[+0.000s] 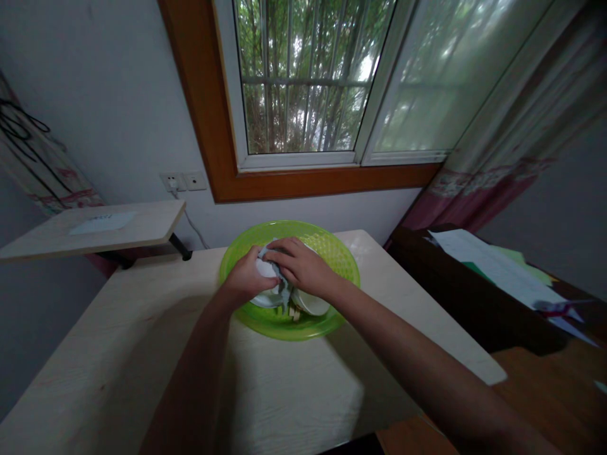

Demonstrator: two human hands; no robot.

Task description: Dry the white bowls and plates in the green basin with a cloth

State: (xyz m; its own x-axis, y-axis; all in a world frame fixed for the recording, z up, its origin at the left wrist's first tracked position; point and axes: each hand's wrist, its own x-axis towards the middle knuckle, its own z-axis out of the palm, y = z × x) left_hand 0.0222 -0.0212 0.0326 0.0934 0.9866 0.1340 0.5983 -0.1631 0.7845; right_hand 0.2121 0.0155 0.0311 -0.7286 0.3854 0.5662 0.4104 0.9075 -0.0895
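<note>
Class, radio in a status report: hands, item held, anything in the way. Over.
Left hand gripping white dish. Right hand on grey cloth against it. Crowding close below: more white dishware in green basket.

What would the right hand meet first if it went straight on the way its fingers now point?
The crumpled grey cloth, which the right hand appears to touch; just beyond, probably the smooth white rounded dish in the left hand, though depth is unclear.

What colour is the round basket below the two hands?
The basket is bright yellow-green; it shows best in the head view, the only one.
</note>
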